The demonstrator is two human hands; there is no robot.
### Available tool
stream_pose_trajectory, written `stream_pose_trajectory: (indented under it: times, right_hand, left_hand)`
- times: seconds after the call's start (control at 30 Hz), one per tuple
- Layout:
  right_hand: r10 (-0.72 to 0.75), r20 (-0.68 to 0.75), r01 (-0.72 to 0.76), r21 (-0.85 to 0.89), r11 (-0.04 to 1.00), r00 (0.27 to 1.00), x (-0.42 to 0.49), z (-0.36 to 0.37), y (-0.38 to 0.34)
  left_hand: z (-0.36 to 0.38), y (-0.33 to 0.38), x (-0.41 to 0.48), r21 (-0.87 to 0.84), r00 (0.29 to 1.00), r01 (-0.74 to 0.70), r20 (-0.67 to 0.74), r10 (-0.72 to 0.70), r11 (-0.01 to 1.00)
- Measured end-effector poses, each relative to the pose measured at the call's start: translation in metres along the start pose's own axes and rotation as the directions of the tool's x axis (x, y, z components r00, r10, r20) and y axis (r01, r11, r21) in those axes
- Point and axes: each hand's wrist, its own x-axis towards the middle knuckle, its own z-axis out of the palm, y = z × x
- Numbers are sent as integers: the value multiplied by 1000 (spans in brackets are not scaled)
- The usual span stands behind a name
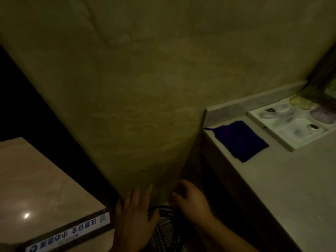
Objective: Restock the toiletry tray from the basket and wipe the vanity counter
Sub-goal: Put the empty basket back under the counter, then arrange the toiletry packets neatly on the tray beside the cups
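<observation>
A black slatted basket [166, 231] sits low on the floor at the bottom centre, partly hidden by my hands. My left hand [135, 217] lies over its left rim with the fingers spread and nothing in them. My right hand [190, 200] hovers over the right rim with the fingers curled; nothing shows inside them. On the vanity counter [283, 188] at the right lie a folded dark blue cloth [240, 140] and a white toiletry tray [291, 142] with small wrapped items.
The scene is very dim. A beige wall [145, 88] fills the middle. A glossy tiled step [36, 188] with a printed warning strip [69, 233] on its edge is at the lower left. Darkness lies beyond the wall at far left.
</observation>
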Motion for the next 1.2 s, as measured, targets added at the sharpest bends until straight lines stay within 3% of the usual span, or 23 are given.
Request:
stream_pose_trajectory:
  times: [0.43,0.77,1.2]
  right_hand:
    - [110,-386,-55,151,987,916,-40,-148,-9]
    - [144,-476,-68,173,983,867,-19,-249,62]
    - [349,-527,-235,272,933,775,14,-327,162]
  left_hand:
    - [-69,116,41,-11,939,-343,-3,343,939]
    - [-51,230,112,44,882,-471,2,471,881]
    - [-11,357,202,145,810,-586,99,578,797]
